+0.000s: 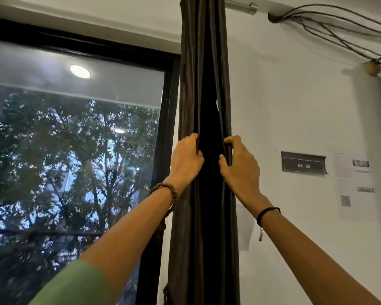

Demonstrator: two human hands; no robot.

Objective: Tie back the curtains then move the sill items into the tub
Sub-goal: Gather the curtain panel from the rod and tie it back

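A dark brown curtain [205, 84] hangs bunched into a narrow column at the right edge of the window, from the rod at the top down past the bottom of the view. My left hand [185, 159] grips the curtain's left folds at mid height, fingers curled into the fabric. My right hand [240, 166] pinches the right folds at the same height, thumb and fingers round the edge. A knotted cord [165, 293] shows at the curtain's lower left edge. The sill, its items and the tub are out of view.
A black-framed window [167, 128] fills the left, with trees outside and ceiling lights reflected in the glass. A metal curtain rod [240, 6] runs along the top. Cables [339, 25] cross the upper right wall. A "WS 05" label [304, 165] and papers hang on the white wall.
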